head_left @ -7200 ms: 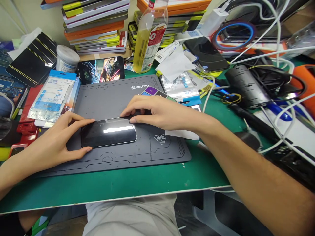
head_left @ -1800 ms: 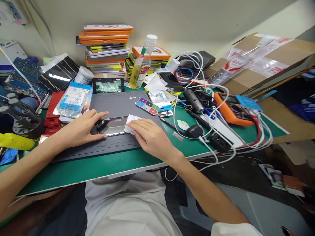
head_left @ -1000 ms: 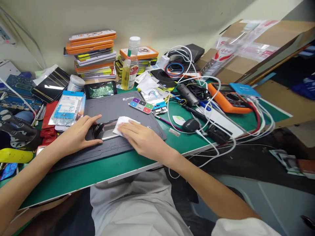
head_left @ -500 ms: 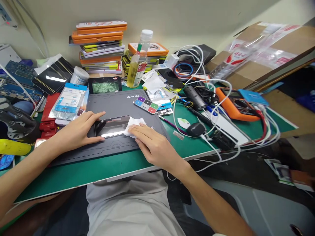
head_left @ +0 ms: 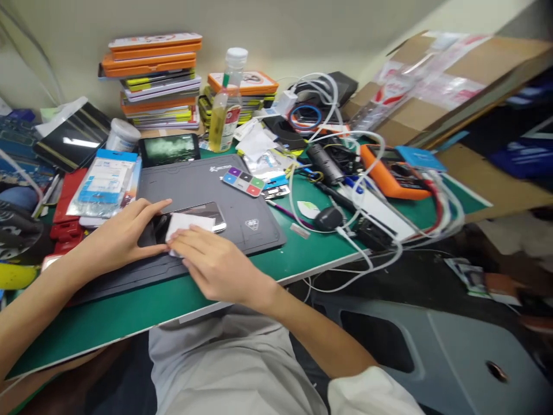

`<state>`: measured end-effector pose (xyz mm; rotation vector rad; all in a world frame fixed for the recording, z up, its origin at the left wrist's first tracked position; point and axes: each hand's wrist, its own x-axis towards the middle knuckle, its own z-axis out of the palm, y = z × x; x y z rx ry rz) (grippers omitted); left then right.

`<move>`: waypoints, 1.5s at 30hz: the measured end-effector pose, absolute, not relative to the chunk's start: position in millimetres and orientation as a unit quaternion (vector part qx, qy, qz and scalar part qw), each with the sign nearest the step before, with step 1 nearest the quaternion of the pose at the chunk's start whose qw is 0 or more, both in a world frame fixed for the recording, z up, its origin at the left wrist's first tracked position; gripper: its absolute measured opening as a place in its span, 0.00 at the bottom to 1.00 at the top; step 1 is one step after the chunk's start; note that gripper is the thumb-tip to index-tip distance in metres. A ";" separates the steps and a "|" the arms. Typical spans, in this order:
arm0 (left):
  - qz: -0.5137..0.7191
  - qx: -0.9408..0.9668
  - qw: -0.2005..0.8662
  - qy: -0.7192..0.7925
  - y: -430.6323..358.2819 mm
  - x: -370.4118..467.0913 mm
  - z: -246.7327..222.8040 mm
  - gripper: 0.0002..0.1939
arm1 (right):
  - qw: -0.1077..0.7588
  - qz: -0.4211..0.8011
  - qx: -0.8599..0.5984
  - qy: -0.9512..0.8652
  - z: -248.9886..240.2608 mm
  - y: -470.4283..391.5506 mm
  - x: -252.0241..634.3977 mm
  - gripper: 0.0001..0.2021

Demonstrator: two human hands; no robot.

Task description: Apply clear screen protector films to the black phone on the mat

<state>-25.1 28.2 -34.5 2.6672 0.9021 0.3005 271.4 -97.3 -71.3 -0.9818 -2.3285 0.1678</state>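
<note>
A dark glossy smartphone (head_left: 219, 217) lies flat on the grey work mat (head_left: 184, 181). My left hand (head_left: 123, 230) grips its left end, with the thumb on the near edge and the index finger on the far edge. Under the fingers of my right hand (head_left: 216, 259) is a white wipe (head_left: 192, 222), pressed onto the left half of the phone's glass. The wipe and fingers hide much of that glass. Farther back on the mat lies a small card with coloured squares (head_left: 243, 181).
Behind the mat stand a lit screen (head_left: 169, 150), a bottle of yellow liquid (head_left: 224, 118) and stacked orange cases (head_left: 151, 66). White cables (head_left: 380, 144), a black adapter (head_left: 327, 219) and an orange multimeter (head_left: 389, 176) crowd the right. Packets (head_left: 106, 181) lie left.
My right hand has slid the wipe leftward along the phone, from its right end toward my left hand. The left hand keeps its hold. The whole view has shifted slightly.
</note>
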 end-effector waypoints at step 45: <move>0.100 0.910 0.100 0.391 21.7 -11.2 -23.6 0.39 | 0.218 0.079 -0.385 -0.893 -51.7 -49.7 274.0 0.28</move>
